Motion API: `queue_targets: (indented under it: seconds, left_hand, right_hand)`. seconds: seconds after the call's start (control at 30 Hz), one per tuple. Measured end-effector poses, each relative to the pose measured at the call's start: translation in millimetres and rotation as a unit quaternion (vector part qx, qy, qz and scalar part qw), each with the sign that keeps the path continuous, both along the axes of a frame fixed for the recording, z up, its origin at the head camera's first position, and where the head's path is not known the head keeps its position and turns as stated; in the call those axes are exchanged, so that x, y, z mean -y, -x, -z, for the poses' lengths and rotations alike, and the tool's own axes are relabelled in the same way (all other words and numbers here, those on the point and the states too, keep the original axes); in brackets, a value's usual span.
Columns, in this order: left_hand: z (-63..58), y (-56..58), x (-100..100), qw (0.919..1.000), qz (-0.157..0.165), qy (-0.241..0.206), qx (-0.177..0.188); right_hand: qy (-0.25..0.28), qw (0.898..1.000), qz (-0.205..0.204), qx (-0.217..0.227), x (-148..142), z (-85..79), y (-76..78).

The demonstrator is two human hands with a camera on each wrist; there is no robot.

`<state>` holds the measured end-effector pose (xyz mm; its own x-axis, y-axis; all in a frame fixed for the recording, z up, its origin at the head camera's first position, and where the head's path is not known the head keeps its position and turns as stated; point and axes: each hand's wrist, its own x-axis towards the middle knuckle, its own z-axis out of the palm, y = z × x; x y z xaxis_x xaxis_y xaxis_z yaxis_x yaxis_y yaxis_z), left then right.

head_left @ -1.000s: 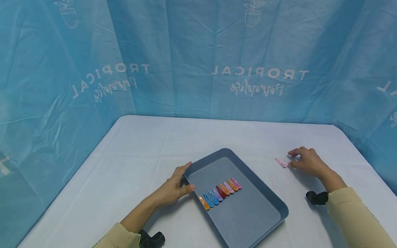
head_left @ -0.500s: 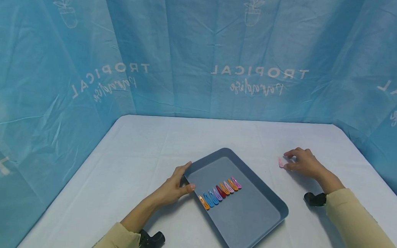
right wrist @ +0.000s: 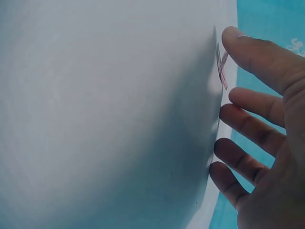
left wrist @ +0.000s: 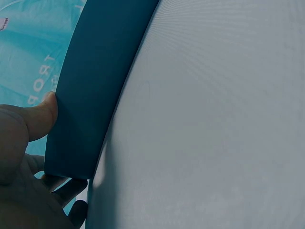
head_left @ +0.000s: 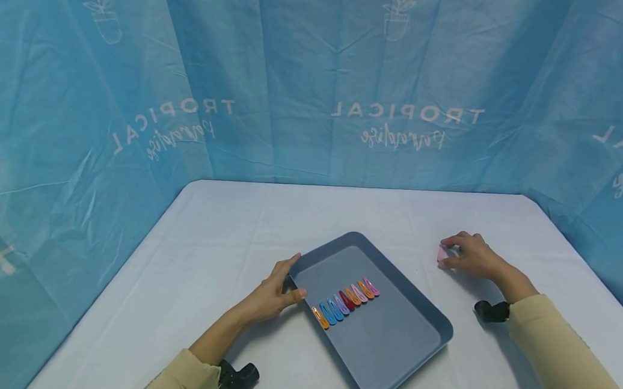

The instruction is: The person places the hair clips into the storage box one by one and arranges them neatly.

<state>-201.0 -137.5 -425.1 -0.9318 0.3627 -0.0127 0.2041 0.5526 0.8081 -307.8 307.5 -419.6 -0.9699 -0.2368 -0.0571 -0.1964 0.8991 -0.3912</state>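
A grey rectangular tray [head_left: 388, 344] lies at an angle on the white table, with a slanting row of colourful snap hair clips [head_left: 346, 299] in it. My left hand [head_left: 269, 297] holds the tray's left corner, thumb over the rim and fingers along the outside. The left wrist view shows the thumb against the tray's wall [left wrist: 95, 95]. Farther right, my right hand [head_left: 470, 255] has thumb and forefinger at the two ends of a pink hair clip [head_left: 440, 253], low over the cloth. In the right wrist view the clip [right wrist: 222, 69] shows between thumb and forefinger tips; the other fingers are loosely spread.
White cloth covers the table [head_left: 233, 225]. A blue printed curtain [head_left: 309, 68] hangs behind it and along both sides. Black wrist cameras [head_left: 239, 377] sit on both wrists.
My right hand has moved a little left, its thumb and forefinger coming around the pink hair clip, which has turned more upright in the head view. The left hand and tray have stayed still.
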Motion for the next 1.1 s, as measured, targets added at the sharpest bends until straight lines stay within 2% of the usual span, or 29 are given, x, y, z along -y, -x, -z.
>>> queue_targets:
  seconds: [0.43,0.8,1.1]
  left_hand:
    - [0.0,0.2,-0.5,1.0000,-0.001,-0.004,0.000]
    - [1.8,0.7,-0.4,1.0000,-0.003,0.001,0.001]
    - [2.3,1.4,0.1,1.0000,0.000,0.003,-0.001]
  right_hand:
    - [-0.020,1.000,0.015,-0.010,5.1,2.7,3.1]
    - [-0.007,1.000,0.008,-0.012,5.6,1.2,1.5]
    - [0.014,0.999,-0.027,-0.038,11.8,-14.0,-4.4]
